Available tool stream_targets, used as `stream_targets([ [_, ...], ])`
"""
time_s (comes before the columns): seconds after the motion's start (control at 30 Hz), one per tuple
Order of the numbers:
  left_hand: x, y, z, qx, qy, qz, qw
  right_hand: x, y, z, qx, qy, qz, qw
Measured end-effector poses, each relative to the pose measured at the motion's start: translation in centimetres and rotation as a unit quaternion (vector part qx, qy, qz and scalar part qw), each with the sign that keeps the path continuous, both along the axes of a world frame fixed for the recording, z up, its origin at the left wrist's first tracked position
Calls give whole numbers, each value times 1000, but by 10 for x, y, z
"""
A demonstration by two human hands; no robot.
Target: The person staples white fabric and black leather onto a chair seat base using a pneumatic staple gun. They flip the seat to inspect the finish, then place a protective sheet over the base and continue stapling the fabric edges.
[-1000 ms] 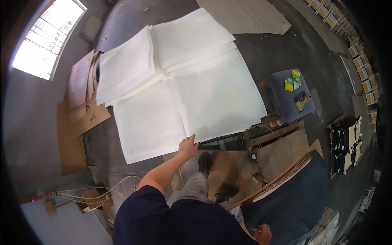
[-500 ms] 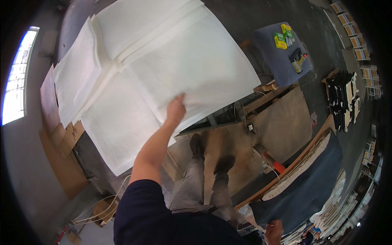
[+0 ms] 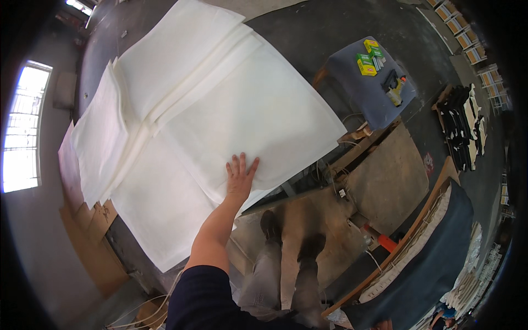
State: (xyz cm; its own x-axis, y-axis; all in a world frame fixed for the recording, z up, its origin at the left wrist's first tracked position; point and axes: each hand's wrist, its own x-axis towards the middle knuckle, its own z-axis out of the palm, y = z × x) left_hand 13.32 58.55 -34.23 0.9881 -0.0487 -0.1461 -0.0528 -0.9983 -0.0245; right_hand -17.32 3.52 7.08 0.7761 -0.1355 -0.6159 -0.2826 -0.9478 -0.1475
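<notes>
My left hand (image 3: 240,177) lies flat on a large white padding sheet (image 3: 264,110), fingers spread, near the sheet's front edge. The sheet is the top one of several overlapping layers. More white sheets (image 3: 99,143) lie folded in a thick pile at the left. At the lower edge only a sliver of my right hand (image 3: 381,325) shows, beside a dark blue-black cover (image 3: 418,269) that drapes over a long padded wooden frame (image 3: 379,275). The fingers of that hand are cut off by the picture's edge.
A blue-grey padded seat (image 3: 352,66) at the upper right carries green-yellow boxes (image 3: 367,64) and a staple gun (image 3: 394,89). Below it are a brown board (image 3: 390,170), loose cables and a red cylinder (image 3: 386,242). A black-and-cream stack (image 3: 459,126) stands at far right; cardboard (image 3: 91,242) lies left.
My left hand was blurred with its fingers drawn in; now it rests spread on the sheet. The view has shifted, and my right hand has dropped mostly out of the picture.
</notes>
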Motion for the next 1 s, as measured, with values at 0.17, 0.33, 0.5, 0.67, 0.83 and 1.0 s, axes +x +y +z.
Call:
stream_targets([
  [0.17,11,-2,12,-1,51,-6,999,-1,-2,5,4,8,-30,999],
  [0.33,19,3,52,-23,93,-21,995,-2,-14,10,-6,31,-13,999],
  [0.5,24,21,119,5,25,-71,997,9,-25,14,-7,63,-25,998],
  [0.67,84,74,242,30,-183,-128,974,3,-37,13,-19,44,-3,999],
  [0.83,168,88,312,-39,-129,139,981,-9,-72,-13,-61,78,21,995],
  [1.0,209,113,369,-107,-51,160,980,-37,-79,-21,-32,3,11,999],
])
